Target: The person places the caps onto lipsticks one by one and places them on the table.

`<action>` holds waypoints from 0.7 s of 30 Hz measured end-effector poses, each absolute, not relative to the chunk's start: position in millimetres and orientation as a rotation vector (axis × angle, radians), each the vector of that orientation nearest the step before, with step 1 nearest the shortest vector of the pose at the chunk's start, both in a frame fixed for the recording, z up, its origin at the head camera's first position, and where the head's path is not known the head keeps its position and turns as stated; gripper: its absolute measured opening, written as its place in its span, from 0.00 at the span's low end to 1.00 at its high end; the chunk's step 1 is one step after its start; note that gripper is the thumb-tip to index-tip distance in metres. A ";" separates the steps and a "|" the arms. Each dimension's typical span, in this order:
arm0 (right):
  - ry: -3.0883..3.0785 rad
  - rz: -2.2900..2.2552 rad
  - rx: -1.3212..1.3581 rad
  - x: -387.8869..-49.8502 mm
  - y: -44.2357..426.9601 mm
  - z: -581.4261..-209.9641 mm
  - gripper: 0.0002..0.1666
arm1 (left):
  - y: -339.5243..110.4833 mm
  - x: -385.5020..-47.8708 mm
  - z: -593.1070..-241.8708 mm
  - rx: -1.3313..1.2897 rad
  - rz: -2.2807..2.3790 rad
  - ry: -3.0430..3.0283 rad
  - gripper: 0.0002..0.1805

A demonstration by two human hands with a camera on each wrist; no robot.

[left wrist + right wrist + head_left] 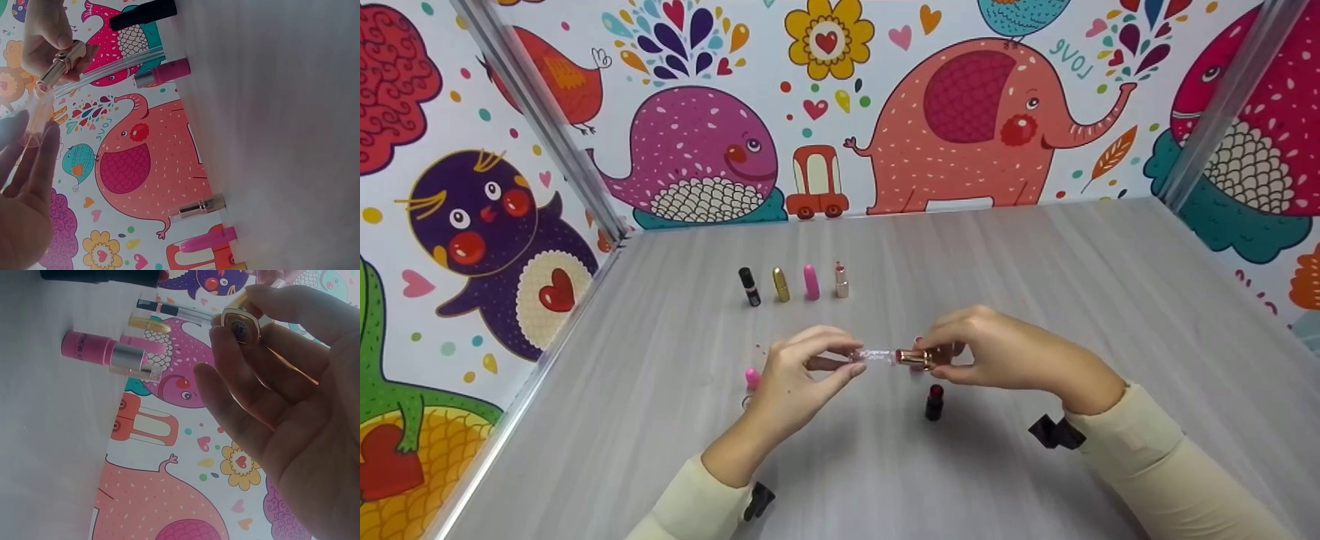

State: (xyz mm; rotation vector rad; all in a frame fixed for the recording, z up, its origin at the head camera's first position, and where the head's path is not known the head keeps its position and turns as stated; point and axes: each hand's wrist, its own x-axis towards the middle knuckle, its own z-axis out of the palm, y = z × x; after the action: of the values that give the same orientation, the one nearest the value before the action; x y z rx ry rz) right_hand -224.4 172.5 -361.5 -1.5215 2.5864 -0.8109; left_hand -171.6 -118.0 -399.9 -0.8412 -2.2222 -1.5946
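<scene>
Between thumb and fingers, my left hand (802,382) pinches a clear cap (877,356) with lettering on it. My right hand (1012,352) grips the base of a gold lipstick (913,358), held sideways above the table. The cap's open end meets the lipstick's tip; how far it goes over cannot be told. Just below the right hand stands an uncapped black lipstick (934,403) with a dark red tip. A pink lipstick with a silver collar (90,349) stands behind the right hand, mostly hidden in the head view. Beside the left hand, a pink item (752,377) is partly covered.
Farther back on the wood-grain table (682,300), a row stands upright: a black tube (749,286), a gold tube (780,285), a pink tube (811,282) and a pale gold lipstick (841,279). Printed cartoon panels (825,112) wall the back and sides.
</scene>
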 end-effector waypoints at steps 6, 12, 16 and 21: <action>2.575 -0.797 -1.523 -223.5 170.5 -362.6 0.11 | -115.7 -171.0 -402.1 -0.869 -1.590 -2.207 0.11; 2.576 -0.797 -1.545 -222.6 169.6 -364.3 0.11 | -114.3 -170.9 -402.6 -0.865 -1.563 -2.227 0.12; 2.567 -0.813 -1.520 -220.8 168.3 -364.8 0.12 | -113.5 -171.1 -403.4 -0.870 -1.562 -2.230 0.11; 2.586 -0.804 -1.520 -218.2 166.5 -364.5 0.12 | -112.8 -170.8 -404.3 -0.887 -1.575 -2.223 0.11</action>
State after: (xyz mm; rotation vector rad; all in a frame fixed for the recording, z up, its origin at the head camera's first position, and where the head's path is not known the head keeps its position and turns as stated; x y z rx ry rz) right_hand -218.2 166.5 -364.5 -1.5200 2.5864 -0.8045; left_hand -170.8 -112.8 -404.3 -0.8870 -2.2232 -1.5746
